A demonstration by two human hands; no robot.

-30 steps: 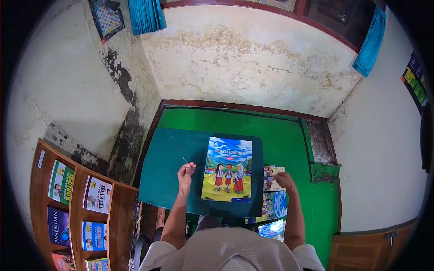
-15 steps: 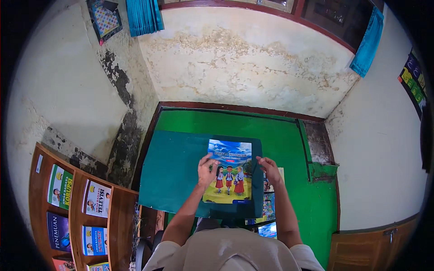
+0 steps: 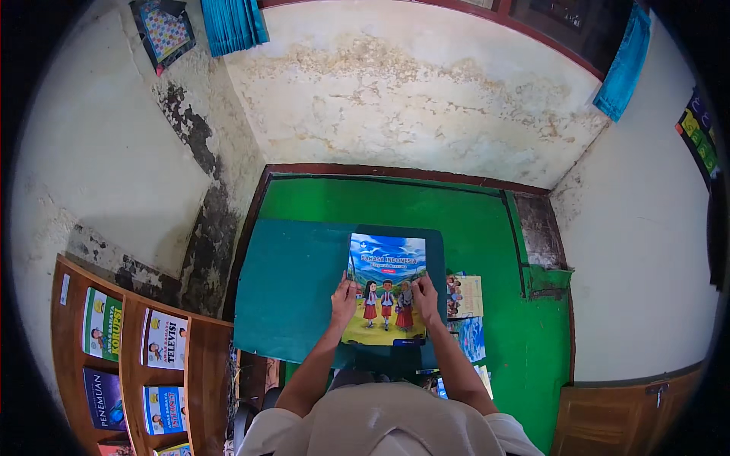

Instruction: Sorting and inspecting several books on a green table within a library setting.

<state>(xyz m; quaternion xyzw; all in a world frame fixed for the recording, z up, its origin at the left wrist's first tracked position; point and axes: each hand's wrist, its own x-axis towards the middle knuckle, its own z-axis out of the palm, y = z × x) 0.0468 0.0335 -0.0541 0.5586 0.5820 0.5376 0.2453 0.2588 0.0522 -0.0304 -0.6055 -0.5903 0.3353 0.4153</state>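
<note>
A book (image 3: 384,262) with a blue sky and three children in red and white on its cover lies face up, upright to me, at the right part of a dark green table (image 3: 289,281). My left hand (image 3: 344,301) grips its left edge about midway up. On the opposite edge, my right hand (image 3: 426,299) is closed, with fingers over the cover's margin. Both hands sit at about the same height on the book. The undersides of the fingers are hidden, and I cannot tell whether the book is raised off the table.
Beyond the table's right edge, several books lie lower down, among them a cream one (image 3: 470,295) and a blue one (image 3: 473,334). A wooden rack (image 3: 196,357) with books stands at the left. Green flooring (image 3: 494,243) reaches the stained wall (image 3: 411,114). A wooden cabinet (image 3: 608,414) is at lower right.
My right hand has moved left from beyond the book onto its right edge. My left hand has come off the cover and down to the left edge.
</note>
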